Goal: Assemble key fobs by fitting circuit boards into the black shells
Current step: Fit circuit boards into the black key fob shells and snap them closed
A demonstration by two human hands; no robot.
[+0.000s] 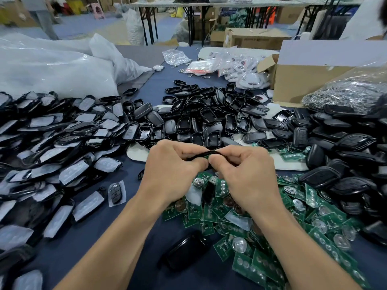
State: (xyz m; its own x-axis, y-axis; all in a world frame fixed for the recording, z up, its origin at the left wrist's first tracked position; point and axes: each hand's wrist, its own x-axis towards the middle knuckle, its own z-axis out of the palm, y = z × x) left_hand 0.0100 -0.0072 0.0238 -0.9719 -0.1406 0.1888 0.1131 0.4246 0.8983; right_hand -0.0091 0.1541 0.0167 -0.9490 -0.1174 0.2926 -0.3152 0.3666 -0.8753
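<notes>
Black shell (206, 153) at frame centre, pinched betw both hands; a green sliver at its edge is prob the circuit board (207, 157). Looks light, stiff, glossy-slick, and the board thin and fragile, so hold the shell's long edges. Your left hand (173, 170) and right hand (240, 170) curl fingers and thumbs onto it, knuckles up. Spare boards pile (272, 227) at 5 o'clock.

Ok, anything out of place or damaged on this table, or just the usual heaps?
Nothing looks damaged. One glossy black shell lies alone on the dark cloth in the near foreground, beside the green circuit boards, apart from the shell heaps farther back.
</notes>
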